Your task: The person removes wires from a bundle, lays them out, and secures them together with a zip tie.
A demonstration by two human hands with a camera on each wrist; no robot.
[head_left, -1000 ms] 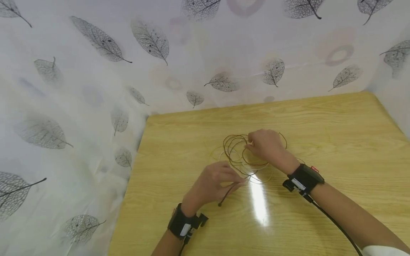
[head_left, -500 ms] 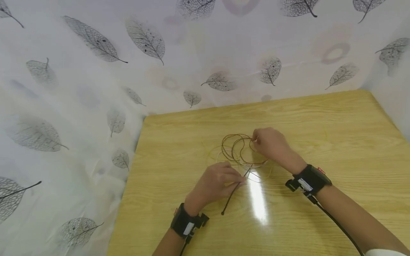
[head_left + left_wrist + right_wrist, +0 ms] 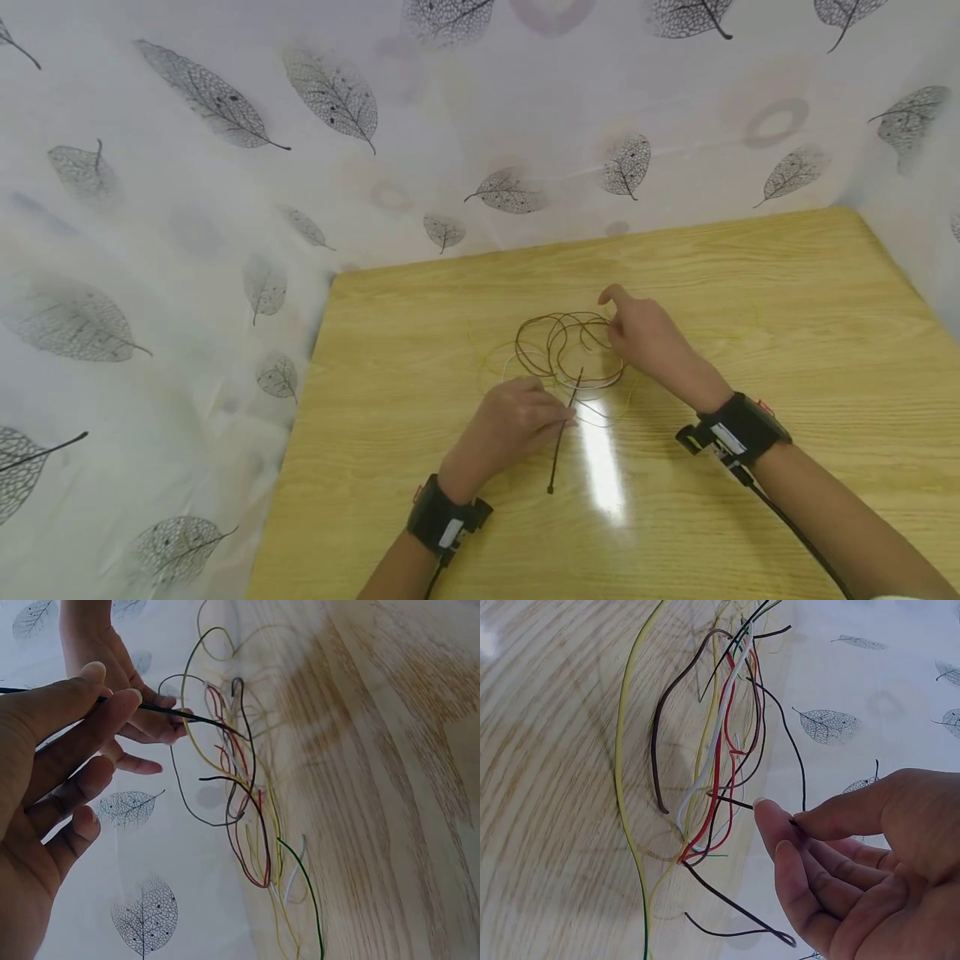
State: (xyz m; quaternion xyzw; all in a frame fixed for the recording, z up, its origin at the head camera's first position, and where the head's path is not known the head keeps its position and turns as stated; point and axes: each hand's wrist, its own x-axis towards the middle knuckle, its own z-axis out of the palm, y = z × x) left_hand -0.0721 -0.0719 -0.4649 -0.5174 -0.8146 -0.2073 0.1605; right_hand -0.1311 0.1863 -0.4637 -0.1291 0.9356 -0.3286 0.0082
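My left hand (image 3: 510, 421) pinches a thin black cable tie (image 3: 556, 458) between thumb and forefinger; the tie slants with its small head toward me. Its far end reaches over a loose tangle of wires (image 3: 558, 379) on the table, in brown, red, white, yellow and green. At the tangle's right edge is my right hand (image 3: 648, 333). In the right wrist view, its thumb and a fingertip pinch a dark wire (image 3: 739, 802). The left wrist view shows the cable tie (image 3: 187, 716) running across in front of the right hand (image 3: 150, 720).
The wood-grain table (image 3: 750, 292) meets a white leaf-print covering (image 3: 525, 100) at its back and sides. Each wrist wears a black camera strap (image 3: 735, 429) with a cable. A bright reflection lies on the tabletop below the wires.
The cable tie has swung more upright in my left hand, and more of its length shows. My right hand has shifted right, with a finger now stretched out. The head view has shifted slightly.
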